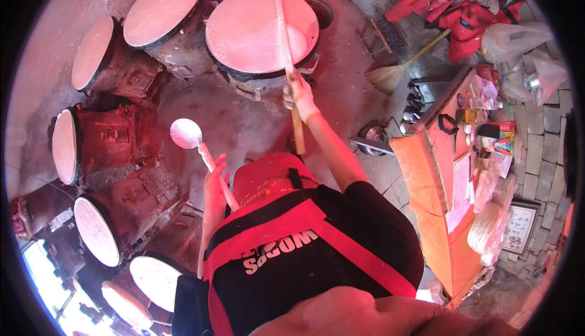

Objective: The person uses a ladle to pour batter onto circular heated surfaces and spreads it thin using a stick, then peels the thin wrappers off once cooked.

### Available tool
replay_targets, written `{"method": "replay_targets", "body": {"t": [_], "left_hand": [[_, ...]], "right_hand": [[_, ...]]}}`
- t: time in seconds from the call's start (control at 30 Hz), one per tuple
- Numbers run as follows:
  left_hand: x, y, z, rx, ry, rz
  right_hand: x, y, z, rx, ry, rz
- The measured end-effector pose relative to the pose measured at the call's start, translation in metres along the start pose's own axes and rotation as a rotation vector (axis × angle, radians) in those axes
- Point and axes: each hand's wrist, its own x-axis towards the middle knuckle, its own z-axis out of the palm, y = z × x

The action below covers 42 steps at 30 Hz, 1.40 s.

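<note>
My right hand [300, 96], in a pale glove that leaves the fingertips bare, is closed round a long wooden stick [281, 28]. The stick's pale-coated far part lies across a large round pan [214, 60] with a pale, pinkish surface. Beside the stick, a rounded lighter patch shows in that surface; what it is I cannot tell. My left hand [214, 183] grips a ladle [186, 134] by its handle, low in front of my body. The ladle's round bowl is coated white and stays apart from the pan. Some left fingers are hidden behind the handle.
Several drum-like stoves with pale round tops [163, 10] curve along the left. A broom [388, 79] lies at the far right. An orange-sided table [436, 171] bears bottles [472, 116], papers and plastic bags. Red cloth [466, 25] and clear bags pile up behind it.
</note>
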Motion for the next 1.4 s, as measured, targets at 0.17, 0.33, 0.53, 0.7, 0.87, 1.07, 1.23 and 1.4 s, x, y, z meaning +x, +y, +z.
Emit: {"method": "replay_targets", "body": {"t": [0.17,0.33,0.53,0.7,0.87,1.07,1.23,1.4], "left_hand": [[0.01,-0.002,0.049,-0.008,-0.024,0.022],[0.016,-0.011,0.082,-0.082,0.045,-0.003],[0.019,-0.017,0.129,-0.109,0.028,0.008],[0.013,-0.004,0.153,-0.096,0.058,0.058],[0.018,0.01,0.155,-0.13,0.012,0.046],[0.019,0.03,0.166,-0.061,-0.154,-0.009],[0.037,0.038,0.177,0.028,-0.168,-0.003],[0.104,0.057,0.19,0.108,-0.192,0.08]], "right_hand": [[-0.018,-0.011,-0.01,-0.159,-0.279,0.177],[-0.007,-0.057,-0.118,-0.212,-0.276,0.185],[0.047,-0.102,-0.097,-0.1,-0.247,0.081],[0.032,-0.103,-0.088,-0.304,-0.325,0.102],[0.03,-0.064,-0.099,-0.107,0.074,-0.092],[0.054,-0.103,-0.097,-0.192,0.005,-0.197],[0.053,-0.102,-0.12,-0.31,-0.205,-0.072],[0.006,-0.101,-0.139,-0.316,-0.122,-0.091]]}}
